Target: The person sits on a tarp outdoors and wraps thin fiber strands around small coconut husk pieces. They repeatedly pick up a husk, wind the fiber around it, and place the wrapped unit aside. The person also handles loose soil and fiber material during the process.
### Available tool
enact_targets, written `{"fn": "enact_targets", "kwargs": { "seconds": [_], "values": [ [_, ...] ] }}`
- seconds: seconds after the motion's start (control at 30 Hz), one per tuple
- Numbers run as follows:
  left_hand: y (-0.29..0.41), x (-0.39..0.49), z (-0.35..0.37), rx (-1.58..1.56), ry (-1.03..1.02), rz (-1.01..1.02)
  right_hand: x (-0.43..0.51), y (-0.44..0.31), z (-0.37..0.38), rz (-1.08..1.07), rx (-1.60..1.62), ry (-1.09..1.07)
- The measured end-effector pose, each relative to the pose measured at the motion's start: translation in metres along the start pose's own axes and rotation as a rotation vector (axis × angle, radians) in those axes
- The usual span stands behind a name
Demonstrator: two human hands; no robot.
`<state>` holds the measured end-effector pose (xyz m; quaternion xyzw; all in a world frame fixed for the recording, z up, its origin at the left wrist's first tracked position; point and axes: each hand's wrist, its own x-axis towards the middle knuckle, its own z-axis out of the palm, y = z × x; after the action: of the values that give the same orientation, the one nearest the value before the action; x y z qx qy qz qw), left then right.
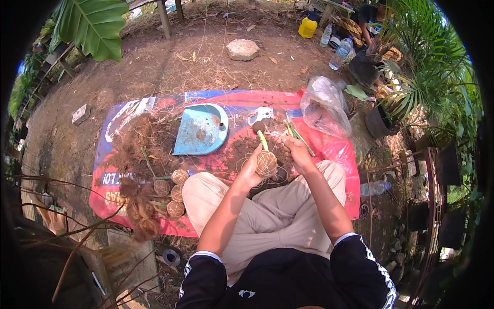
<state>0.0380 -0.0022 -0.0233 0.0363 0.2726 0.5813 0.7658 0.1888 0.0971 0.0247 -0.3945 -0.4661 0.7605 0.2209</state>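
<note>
My left hand (252, 170) holds a brown fibre ball wrapped in pale string (266, 163), with a green-yellow stem (263, 140) rising from it. A dark round ball (259, 126) shows at the stem's far end. To the right, my right hand (295, 151) is raised with its fingers closed on thin string (278, 146). Several string-wrapped balls (176, 209) lie beside my left knee. Loose brown fibre (133, 143) is heaped at the left of the printed sheet (241, 96), and a blue plastic dustpan (202, 131) rests near its middle.
A clear plastic bag (326, 106) lies at the sheet's right corner. Past the sheet are a stone (242, 50), water bottles (341, 53) and a yellow sprayer (308, 25). Another person (368, 19) is at the upper right, near potted plants. Bare twigs (83, 239) reach in from the lower left.
</note>
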Motion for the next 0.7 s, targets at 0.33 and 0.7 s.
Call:
{"fn": "enact_targets", "kwargs": {
  "seconds": [0.33, 0.7],
  "values": [
    [0.009, -0.001, -0.01, 0.036, 0.189, 0.088, -0.047, 0.025, 0.042, -0.276, -0.792, -0.157],
    [0.007, 0.004, -0.002, -0.091, 0.204, 0.118, -0.043, 0.07, 0.019, 0.22, -0.264, -0.167]
  ]
}}
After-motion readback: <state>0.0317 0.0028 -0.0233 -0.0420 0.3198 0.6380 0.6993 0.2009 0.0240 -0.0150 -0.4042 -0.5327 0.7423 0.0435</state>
